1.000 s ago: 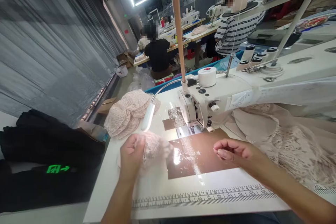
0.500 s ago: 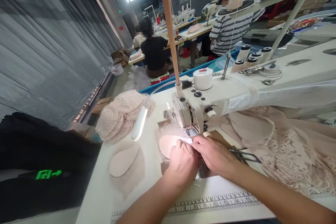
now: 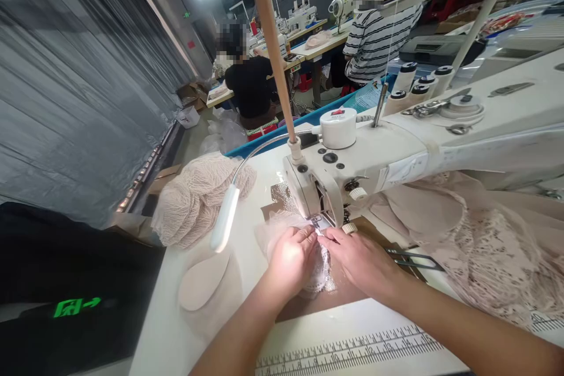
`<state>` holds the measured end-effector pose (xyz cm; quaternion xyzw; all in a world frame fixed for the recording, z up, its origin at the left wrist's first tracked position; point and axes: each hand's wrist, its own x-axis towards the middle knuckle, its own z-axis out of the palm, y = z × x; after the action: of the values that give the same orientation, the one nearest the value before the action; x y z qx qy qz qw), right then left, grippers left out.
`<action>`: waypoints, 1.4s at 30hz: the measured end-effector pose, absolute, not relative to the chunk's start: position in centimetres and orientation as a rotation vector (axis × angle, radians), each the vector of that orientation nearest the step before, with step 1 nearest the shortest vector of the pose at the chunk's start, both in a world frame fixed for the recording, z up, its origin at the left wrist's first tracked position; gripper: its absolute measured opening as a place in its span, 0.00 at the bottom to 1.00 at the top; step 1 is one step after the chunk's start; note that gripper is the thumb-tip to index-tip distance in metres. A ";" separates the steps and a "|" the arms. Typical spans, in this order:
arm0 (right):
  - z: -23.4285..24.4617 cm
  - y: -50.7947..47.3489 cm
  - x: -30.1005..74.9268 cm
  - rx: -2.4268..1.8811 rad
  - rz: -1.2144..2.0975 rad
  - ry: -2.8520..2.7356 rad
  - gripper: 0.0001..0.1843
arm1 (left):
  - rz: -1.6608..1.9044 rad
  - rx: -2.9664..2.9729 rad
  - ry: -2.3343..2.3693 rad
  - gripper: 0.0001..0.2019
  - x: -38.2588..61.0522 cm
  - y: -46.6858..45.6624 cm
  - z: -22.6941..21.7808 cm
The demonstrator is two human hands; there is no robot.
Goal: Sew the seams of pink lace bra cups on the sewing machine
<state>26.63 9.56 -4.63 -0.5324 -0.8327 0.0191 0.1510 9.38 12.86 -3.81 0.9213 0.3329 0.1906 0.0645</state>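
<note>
Beneath the needle head of a white sewing machine [image 3: 308, 182] lies a pale lace fabric piece [image 3: 321, 270] with sheer mesh bunched at its left. My left hand [image 3: 291, 258] rests over this piece, fingers closed together on it, fingertips close to the presser foot [image 3: 315, 222]. From the other side my right hand [image 3: 359, 255] pinches the edge of the same fabric, thumb and forefinger almost meeting the left fingertips. Both palms hide part of the fabric. A beige teardrop-shaped pad [image 3: 205, 282] on sheer mesh lies to the left on the table.
Scalloped lace pieces [image 3: 198, 197] are stacked at the back left. A lit gooseneck lamp [image 3: 225, 217] hangs over the table. Lace garments [image 3: 493, 235] heap on the right, beside black metal snips [image 3: 416, 259]. A printed ruler [image 3: 352, 352] runs along the front edge. Two people sit at machines beyond.
The fabric has been turned: the smooth pad at its left no longer shows, and a lace edge appears between my hands. My left hand has moved slightly left and up, fingers now stretched toward the needle.
</note>
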 end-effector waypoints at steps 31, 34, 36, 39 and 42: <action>-6.1 9.3 27.2 -1.424 0.133 -2.308 0.26 | 0.396 2.472 1.340 0.22 7.3 13.5 -3.8; -5.7 9.2 27.5 -1.320 0.266 -2.244 0.24 | 0.269 2.370 1.074 0.21 6.4 11.6 -2.1; -5.3 9.1 27.8 -1.280 0.355 -2.225 0.21 | 0.181 2.338 0.821 0.23 6.1 9.8 -1.1; -4.8 8.9 28.0 -1.193 0.433 -2.218 0.16 | 0.307 2.309 0.648 0.24 6.0 8.2 -0.3; -4.5 8.7 28.0 -1.094 0.423 -2.270 0.16 | 0.633 2.253 0.848 0.19 6.1 8.9 -0.6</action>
<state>27.98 8.71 -4.49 -0.4098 -0.8504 0.1586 0.2893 6.14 8.91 -0.55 0.8573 0.3226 0.2410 0.3207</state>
